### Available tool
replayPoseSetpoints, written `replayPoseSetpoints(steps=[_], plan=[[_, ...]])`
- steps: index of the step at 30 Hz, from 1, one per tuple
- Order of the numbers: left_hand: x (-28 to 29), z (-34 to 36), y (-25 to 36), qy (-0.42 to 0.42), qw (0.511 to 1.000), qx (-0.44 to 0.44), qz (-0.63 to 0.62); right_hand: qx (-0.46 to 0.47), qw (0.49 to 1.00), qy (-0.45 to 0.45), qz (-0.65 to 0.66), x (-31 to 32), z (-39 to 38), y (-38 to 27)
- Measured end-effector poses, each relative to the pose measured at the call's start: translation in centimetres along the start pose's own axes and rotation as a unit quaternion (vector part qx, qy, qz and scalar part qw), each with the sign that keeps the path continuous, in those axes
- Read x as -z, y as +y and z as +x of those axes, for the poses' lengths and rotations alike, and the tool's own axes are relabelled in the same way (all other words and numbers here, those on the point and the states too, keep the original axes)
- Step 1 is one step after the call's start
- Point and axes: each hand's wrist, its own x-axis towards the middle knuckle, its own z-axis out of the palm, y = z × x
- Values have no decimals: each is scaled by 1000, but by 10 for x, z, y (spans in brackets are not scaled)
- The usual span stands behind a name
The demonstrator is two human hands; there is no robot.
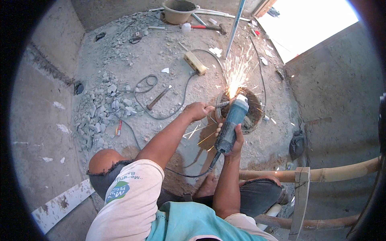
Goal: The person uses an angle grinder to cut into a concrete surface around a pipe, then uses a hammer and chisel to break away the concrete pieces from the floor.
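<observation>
My right hand (232,140) grips a teal angle grinder (234,120) from below, its cord trailing toward my body. Bright sparks (235,74) spray upward from the grinder's head. My left hand (199,110) is closed on a short metal rod (219,105) that reaches toward the grinder's head, where the contact is hidden. Both are over a round, rough-rimmed opening or container (255,114) on the dusty floor; I cannot tell which. A loose steel chisel-like bar (159,97) lies left of my left hand.
A power strip (195,64) with cords, a red-handled hammer (206,27), pale bucket (179,18), upright pipe (233,30) and rubble (100,120) surround the work. Concrete walls (48,128) flank me. Bamboo rails (337,174) are at right, a bright doorway (313,24) at back right.
</observation>
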Motion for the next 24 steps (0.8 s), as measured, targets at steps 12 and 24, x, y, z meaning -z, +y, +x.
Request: replayPoseSetpoints(steps=[12, 24], plan=[[6, -7, 11, -10, 999, 17, 28, -1, 1000, -1, 15, 5, 2, -2], [3, -5, 9, -4, 999, 22, 30, 25, 999, 12, 18, 8, -1, -5]])
